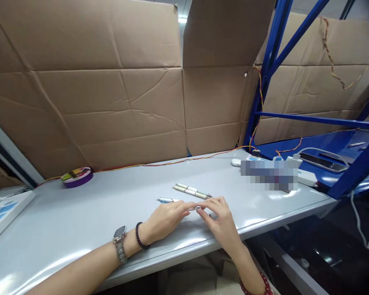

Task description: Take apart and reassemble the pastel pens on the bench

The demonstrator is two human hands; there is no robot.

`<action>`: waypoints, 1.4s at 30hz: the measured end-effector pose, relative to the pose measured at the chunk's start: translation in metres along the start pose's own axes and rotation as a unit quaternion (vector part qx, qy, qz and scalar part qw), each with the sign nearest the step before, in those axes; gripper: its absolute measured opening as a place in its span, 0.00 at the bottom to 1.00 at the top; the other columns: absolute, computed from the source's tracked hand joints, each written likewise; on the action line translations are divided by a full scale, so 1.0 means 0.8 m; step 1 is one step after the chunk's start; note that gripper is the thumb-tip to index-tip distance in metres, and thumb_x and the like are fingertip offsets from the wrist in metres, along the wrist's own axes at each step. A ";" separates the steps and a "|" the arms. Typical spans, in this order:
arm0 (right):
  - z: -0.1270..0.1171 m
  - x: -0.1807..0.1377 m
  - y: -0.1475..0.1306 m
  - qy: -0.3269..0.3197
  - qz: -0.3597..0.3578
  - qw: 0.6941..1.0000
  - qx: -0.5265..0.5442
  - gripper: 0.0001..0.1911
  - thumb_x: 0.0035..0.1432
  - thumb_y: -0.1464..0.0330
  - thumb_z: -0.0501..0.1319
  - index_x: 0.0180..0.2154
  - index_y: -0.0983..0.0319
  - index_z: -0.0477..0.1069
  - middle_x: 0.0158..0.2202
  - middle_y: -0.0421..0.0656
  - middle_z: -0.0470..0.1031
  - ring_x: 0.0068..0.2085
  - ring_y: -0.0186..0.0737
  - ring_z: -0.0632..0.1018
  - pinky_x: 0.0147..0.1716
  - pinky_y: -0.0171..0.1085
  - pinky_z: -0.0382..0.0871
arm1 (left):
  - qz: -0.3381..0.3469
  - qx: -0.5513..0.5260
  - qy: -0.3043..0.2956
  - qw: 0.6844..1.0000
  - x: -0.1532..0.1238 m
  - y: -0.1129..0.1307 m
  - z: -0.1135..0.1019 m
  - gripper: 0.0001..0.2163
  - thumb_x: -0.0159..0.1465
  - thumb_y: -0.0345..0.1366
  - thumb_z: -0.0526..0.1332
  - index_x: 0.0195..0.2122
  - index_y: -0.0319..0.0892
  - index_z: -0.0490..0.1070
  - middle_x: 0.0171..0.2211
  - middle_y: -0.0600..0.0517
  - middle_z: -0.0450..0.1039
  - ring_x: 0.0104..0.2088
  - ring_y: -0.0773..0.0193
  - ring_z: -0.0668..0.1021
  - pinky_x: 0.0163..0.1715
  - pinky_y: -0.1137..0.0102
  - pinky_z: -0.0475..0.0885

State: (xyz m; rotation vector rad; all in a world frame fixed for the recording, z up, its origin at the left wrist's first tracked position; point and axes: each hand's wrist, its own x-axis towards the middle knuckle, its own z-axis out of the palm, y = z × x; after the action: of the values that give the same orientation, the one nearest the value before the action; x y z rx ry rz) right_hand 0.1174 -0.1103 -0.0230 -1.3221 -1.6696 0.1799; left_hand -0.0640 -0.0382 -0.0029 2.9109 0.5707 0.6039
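Observation:
My left hand [166, 219] and my right hand [219, 219] meet over the grey table [80, 213], fingertips pinched together on one white pen [169, 200] whose blue end sticks out to the left of my left fingers. A small metal end shows between the two hands. Two more white pens [192, 191] lie side by side just beyond my hands. My left wrist wears a watch and a dark bead bracelet; my right wrist wears a red bead bracelet.
A purple tape roll [78, 177] sits at the back left. Thin orange wire [172, 162] runs along the cardboard wall. A white tray [3, 211] lies at far left. White devices and a phone [322, 161] rest at right by blue shelving [298, 116].

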 end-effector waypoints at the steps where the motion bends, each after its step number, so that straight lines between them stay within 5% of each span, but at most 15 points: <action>1: -0.001 0.000 -0.001 -0.003 0.002 1.000 0.003 0.07 0.60 0.66 0.57 0.39 0.55 0.72 0.33 0.40 0.74 0.39 0.43 0.69 0.41 0.42 0.62 | 0.004 0.001 0.003 1.000 0.000 0.000 0.000 0.14 0.69 0.35 0.44 0.55 0.45 0.58 0.38 0.50 0.73 0.36 0.65 0.76 0.34 0.72 0.70; 8: 0.000 -0.001 -0.004 -0.008 0.018 1.000 -0.016 0.10 0.61 0.64 0.55 0.29 0.58 0.70 0.30 0.40 0.74 0.37 0.43 0.69 0.40 0.42 0.63 | 0.017 0.033 0.004 0.999 -0.001 0.000 0.002 0.12 0.69 0.34 0.44 0.49 0.43 0.62 0.34 0.50 0.73 0.31 0.65 0.75 0.29 0.73 0.69; 14: -0.003 0.000 0.004 0.010 0.014 0.998 0.053 0.07 0.60 0.67 0.56 0.39 0.56 0.71 0.35 0.41 0.74 0.40 0.41 0.70 0.42 0.40 0.64 | -0.015 0.022 0.009 1.000 -0.002 -0.003 0.003 0.11 0.69 0.34 0.44 0.50 0.45 0.60 0.36 0.52 0.72 0.32 0.65 0.75 0.31 0.73 0.69; 21: -0.004 0.000 0.002 0.007 0.035 0.997 0.069 0.08 0.60 0.65 0.56 0.38 0.56 0.72 0.34 0.41 0.74 0.40 0.41 0.71 0.41 0.39 0.66 | 0.022 0.078 0.002 0.997 -0.004 -0.005 0.004 0.16 0.66 0.27 0.45 0.53 0.47 0.60 0.31 0.53 0.67 0.25 0.68 0.71 0.25 0.75 0.66; 27: -0.008 -0.001 0.006 0.074 0.109 0.985 0.108 0.11 0.62 0.61 0.52 0.37 0.59 0.68 0.29 0.40 0.70 0.35 0.39 0.73 0.32 0.35 0.66 | 0.018 0.091 -0.004 0.996 -0.003 -0.004 0.002 0.16 0.66 0.27 0.45 0.52 0.46 0.62 0.32 0.52 0.68 0.26 0.68 0.71 0.24 0.76 0.65; 35: -0.036 -0.002 0.033 -0.015 0.130 0.977 -0.169 0.17 0.59 0.61 0.54 0.20 0.59 0.58 0.20 0.39 0.64 0.27 0.38 0.68 0.25 0.34 0.59 | -0.032 0.022 -0.045 0.998 0.006 0.002 -0.005 0.11 0.68 0.34 0.47 0.45 0.43 0.66 0.36 0.51 0.72 0.36 0.63 0.72 0.36 0.71 0.67; 42: -0.038 -0.003 0.037 -0.054 0.063 0.977 -0.198 0.17 0.58 0.61 0.56 0.20 0.59 0.60 0.21 0.39 0.67 0.26 0.38 0.69 0.24 0.35 0.59 | -0.019 0.020 -0.031 0.999 0.009 -0.005 0.003 0.11 0.68 0.35 0.48 0.43 0.45 0.69 0.39 0.51 0.71 0.40 0.63 0.71 0.40 0.68 0.67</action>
State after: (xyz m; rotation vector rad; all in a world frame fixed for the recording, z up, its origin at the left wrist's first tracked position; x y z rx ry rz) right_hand 0.1596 -0.1133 -0.0265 -1.7447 -1.7742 -0.0105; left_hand -0.0587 -0.0320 -0.0030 2.9371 0.6375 0.5000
